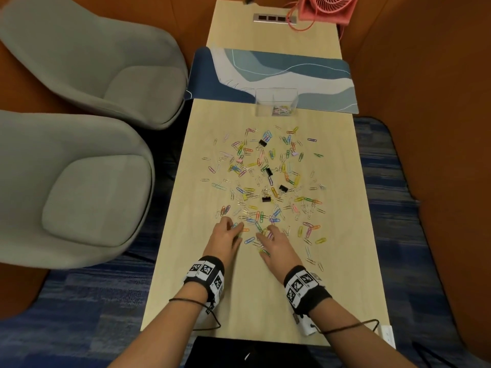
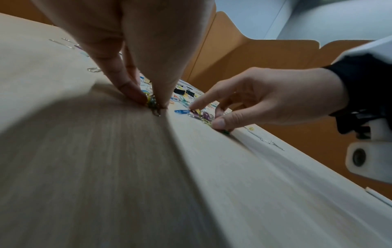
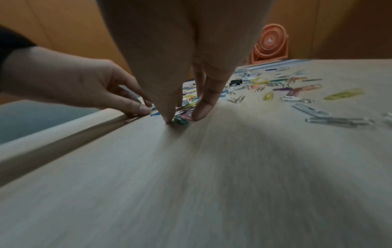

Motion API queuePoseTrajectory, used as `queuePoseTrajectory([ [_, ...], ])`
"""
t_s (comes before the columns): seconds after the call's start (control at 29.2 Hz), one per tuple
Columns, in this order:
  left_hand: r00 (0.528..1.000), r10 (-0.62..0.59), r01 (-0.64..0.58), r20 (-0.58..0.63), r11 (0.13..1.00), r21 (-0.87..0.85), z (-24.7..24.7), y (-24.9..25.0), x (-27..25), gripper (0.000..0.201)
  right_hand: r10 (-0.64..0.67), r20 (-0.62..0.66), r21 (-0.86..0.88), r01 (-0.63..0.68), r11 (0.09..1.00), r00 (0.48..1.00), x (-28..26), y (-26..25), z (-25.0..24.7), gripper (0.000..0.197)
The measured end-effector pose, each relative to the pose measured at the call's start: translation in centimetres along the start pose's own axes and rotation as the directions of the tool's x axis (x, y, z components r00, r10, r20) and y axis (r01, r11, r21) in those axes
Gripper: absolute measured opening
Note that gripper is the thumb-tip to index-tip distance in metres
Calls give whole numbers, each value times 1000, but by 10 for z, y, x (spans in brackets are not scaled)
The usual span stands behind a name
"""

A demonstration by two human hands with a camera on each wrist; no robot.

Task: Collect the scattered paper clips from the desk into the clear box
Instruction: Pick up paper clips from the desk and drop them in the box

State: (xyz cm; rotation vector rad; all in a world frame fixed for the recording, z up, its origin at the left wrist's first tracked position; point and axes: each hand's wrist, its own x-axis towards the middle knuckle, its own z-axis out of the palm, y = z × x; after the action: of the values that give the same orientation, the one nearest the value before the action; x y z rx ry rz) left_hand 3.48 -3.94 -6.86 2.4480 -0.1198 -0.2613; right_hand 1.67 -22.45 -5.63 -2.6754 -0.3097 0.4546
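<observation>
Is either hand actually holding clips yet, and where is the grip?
The left hand pinches a few paper clips between thumb and fingertips, against the desk. The right hand presses fingertips and thumb onto another cluster; nothing is lifted.

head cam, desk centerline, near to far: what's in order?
Left hand and right hand → scattered paper clips → clear box → blue desk mat → power outlet strip → pink fan.

office booth | desk (image 1: 265,301) power strip (image 1: 274,17), grey armchairs (image 1: 79,181) (two), orange partition walls (image 1: 425,62)
</observation>
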Motion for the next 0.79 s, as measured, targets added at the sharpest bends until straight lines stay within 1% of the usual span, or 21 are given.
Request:
queuePoseTrajectory([
  [0.07, 1000, 1, -1, -17, 1000, 5, -2, -1, 7, 17, -26, 1, -65, 26, 998, 1000, 5, -2, -4, 42],
  [0.14, 1000, 0, 0, -5, 1000, 8, -2, -3, 12, 11, -33, 33, -140, 37, 989, 999, 10, -3, -6, 40],
  [0.17, 1000, 3, -4, 7, 1000, 17, -2, -3, 15, 10, -25, 63, -186, 37, 982, 998, 12, -3, -7, 38],
  [0.24, 999, 29, -30, 25, 998, 53, -5, -1, 17, 8, -31, 81, -248, 51, 967, 996, 17, -6, -13, 33],
  [0.27, 999, 30, -31, 28, 998, 61, -8, 1, 18, 6, -34, 98, -264, 59, 963, 995, 19, -9, -17, 30],
  [0.34, 999, 37, -39, 22, 997, 74, -10, 3, 21, 2, -24, 165, -251, 65, 966, 986, 24, -14, -25, 17],
  [0.38, 999, 37, -38, 20, 997, 73, -11, 3, 23, 1, -25, 178, -268, 73, 961, 984, 27, -13, -25, 18],
  [0.48, 999, 40, -40, 1, 998, 41, -10, 4, 29, 6, -19, 199, -318, 83, 945, 980, 35, -11, -26, 24],
  [0.51, 999, 49, -49, -12, 998, 35, -9, 3, 30, 11, -15, 213, -330, 87, 940, 977, 38, -11, -27, 25],
  [0.58, 996, 84, -83, -20, 995, 59, -7, 3, 32, 23, -13, 244, -353, 101, 930, 970, 42, -14, -31, 25],
  [0.68, 990, 142, -139, -20, 983, 117, -3, 4, 32, 24, -15, 281, -373, 124, 920, 960, 48, -17, -36, 23],
  [0.72, 989, 149, -146, -13, 980, 132, 0, 4, 31, 26, -12, 284, -362, 118, 925, 959, 49, -17, -37, 22],
  [0.75, 990, 139, -140, 17, 979, 146, 2, 5, 29, 33, -4, 278, -340, 103, 935, 961, 50, -16, -39, 21],
  [0.79, 990, 122, -131, 64, 978, 162, 3, 7, 26, 43, 9, 263, -300, 73, 951, 965, 50, -13, -41, 21],
])
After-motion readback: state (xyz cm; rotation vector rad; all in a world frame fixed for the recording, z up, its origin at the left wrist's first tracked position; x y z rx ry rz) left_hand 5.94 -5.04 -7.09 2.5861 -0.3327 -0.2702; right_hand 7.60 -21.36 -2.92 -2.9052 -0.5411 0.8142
